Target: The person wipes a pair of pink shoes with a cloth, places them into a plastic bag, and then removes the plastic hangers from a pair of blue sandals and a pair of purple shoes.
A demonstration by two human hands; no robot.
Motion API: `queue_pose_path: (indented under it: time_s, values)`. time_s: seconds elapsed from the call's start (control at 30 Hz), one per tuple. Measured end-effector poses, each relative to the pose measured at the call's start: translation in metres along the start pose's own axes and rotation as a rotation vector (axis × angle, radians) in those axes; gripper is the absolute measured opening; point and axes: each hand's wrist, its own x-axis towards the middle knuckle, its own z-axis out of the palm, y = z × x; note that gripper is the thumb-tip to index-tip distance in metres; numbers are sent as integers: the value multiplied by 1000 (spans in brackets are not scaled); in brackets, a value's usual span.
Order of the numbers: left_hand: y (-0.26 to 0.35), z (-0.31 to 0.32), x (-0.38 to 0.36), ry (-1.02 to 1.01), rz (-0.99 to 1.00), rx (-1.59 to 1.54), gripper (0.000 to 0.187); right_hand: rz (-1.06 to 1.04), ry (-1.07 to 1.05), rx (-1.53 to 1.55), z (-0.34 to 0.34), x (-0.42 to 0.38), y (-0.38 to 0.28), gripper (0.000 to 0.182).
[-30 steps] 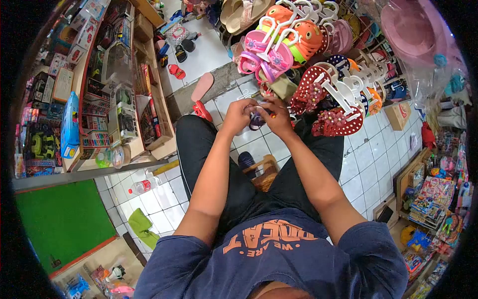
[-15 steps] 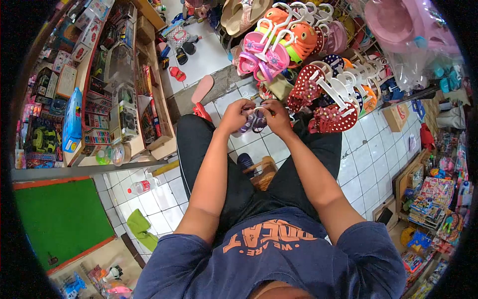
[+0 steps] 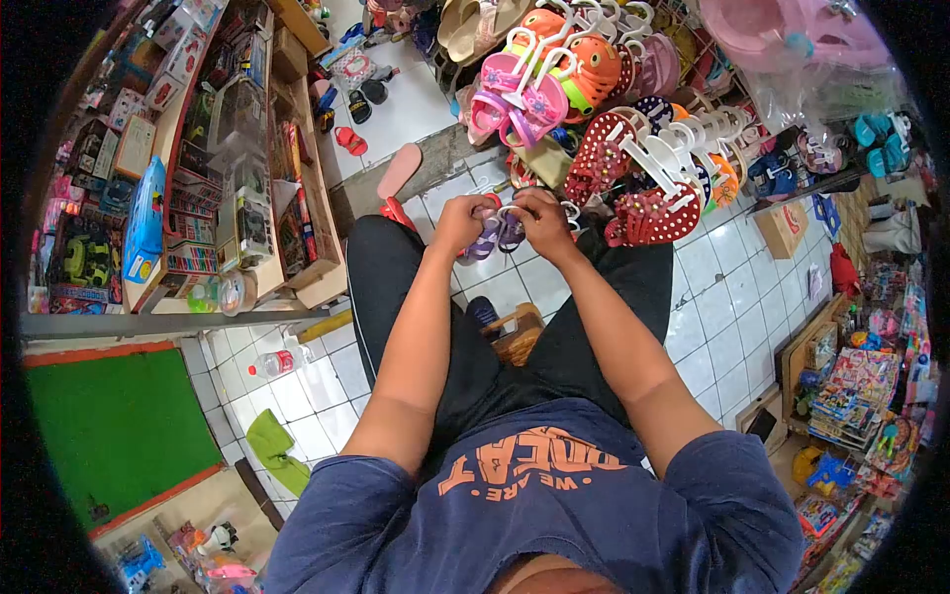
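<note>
Between my knees, a pair of small purple sandals [image 3: 485, 241] hangs below my two hands, side by side. My left hand [image 3: 463, 224] is closed at the left sandal's upper end, its fingers bent round the strap area. My right hand [image 3: 542, 222] is pinched at the top of the right sandal, partly covering it. A pale loop shows between the hands; its full shape is hidden by the fingers. Just right of my right hand hang red polka-dot sandals [image 3: 648, 216] on white hangers, with pink sandals [image 3: 532, 107] on a hanger above.
A wooden shelf [image 3: 332, 281] with boxed toys stands at the left. On the tiled floor lie a plastic bottle [image 3: 272, 364], a green cloth [image 3: 277, 450] and a pink sole [image 3: 400, 170]. A brown box [image 3: 782, 230] and packaged toys [image 3: 856, 391] are at the right.
The purple sandals now show more fully, spread side by side below my hands. My hands have shifted slightly, and the whole view has moved a little.
</note>
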Motion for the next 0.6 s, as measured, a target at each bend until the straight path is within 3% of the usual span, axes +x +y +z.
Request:
queue_pose_path:
  time_s: [0.07, 0.2, 0.27, 0.37, 0.43, 0.53, 0.6]
  values:
    - [1, 1, -2, 9, -1, 11, 14, -149, 67, -109, -1, 1, -3, 12]
    - [3, 4, -6, 19, -67, 4, 10, -184, 84, -85, -2, -2, -6, 10]
    - [6, 4, -6, 48, -116, -9, 11, 62, 69, 30, -1, -6, -6, 10]
    - [18, -1, -5, 73, -185, -131, 17, 243, 106, 178, -2, -8, -8, 12]
    - [19, -2, -6, 67, -205, -242, 23, 241, 110, 228, 0, -9, 1, 14]
    - [17, -6, -10, -141, -75, -239, 48, 283, 111, 380, -4, -10, 5, 17]
    - [19, -4, -14, -121, -2, -223, 52, 339, 119, 433, -6, -12, 5, 18]
